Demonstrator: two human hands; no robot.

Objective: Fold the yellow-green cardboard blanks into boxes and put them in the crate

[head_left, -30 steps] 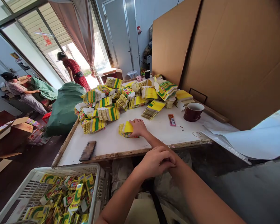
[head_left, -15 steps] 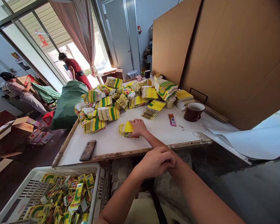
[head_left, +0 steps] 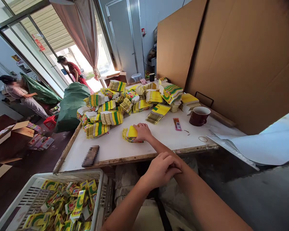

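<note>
My right hand (head_left: 143,132) rests over the right end of a small stack of flat yellow cartons (head_left: 128,133) near the table's front edge, its fingers bent over the top; part of the stack is hidden under the palm. My left hand (head_left: 164,168) lies across my right forearm, fingers curled against the skin, and nothing shows in it. Beyond the right hand is a big heap of bundled yellow, green and white cartons (head_left: 112,117). One fanned bundle (head_left: 159,112) lies apart, just right of the heap.
A dark red mug (head_left: 199,116), a small packet (head_left: 177,124) and a blurred phone-like object (head_left: 91,156) lie on the white table (head_left: 156,144). Below left, a white crate (head_left: 100,189) contains many yellow boxes. Large cardboard sheets (head_left: 231,64) stand at right. Two people are behind, beside green sacks (head_left: 71,106).
My hands and the cartons stay in place. In the background, the person at left has raised the green sack, and the person in red leans further forward and has shifted left.
</note>
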